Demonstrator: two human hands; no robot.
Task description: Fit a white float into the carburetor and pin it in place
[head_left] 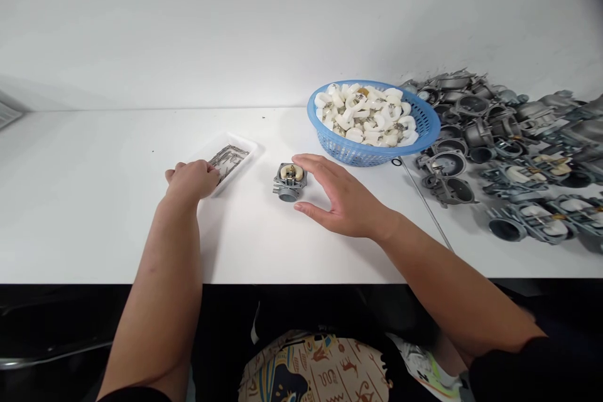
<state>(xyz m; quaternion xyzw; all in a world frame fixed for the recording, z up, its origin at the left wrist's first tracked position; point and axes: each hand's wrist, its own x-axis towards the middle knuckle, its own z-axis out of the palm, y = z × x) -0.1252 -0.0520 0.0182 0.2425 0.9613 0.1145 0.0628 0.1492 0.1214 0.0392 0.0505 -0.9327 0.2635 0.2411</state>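
Two bare hands are working over a white table (94, 232). The left hand (191, 179) is reaching into the near corner of one white rectangular tray (245, 146), its fingers bunched close together and overlapping the tray's edge; whether they are pinching anything among the thin metal pins (228, 160) cannot be told, since the fingertips are hidden. The pins are lying in one loose bundle, too many and too fine to count. The right hand (342, 195) is spread wide, its thumb and fingers curving around either side of a single carburetor body (289, 191), which is standing on the table between the two hands with one white float (289, 171) on top. The fingertips are just beside it, apparently not gripping it. Beyond the right hand, one blue plastic basket (377, 154) is holding a heap of white floats (360, 116), roughly two dozen, though they overlap too much for an exact count. One small black ring (396, 162) is lying just beside the basket. Further right, well over a dozen carburetor bodies (475, 138) are lying in a crowded pile, partly cut off by the frame's edge.
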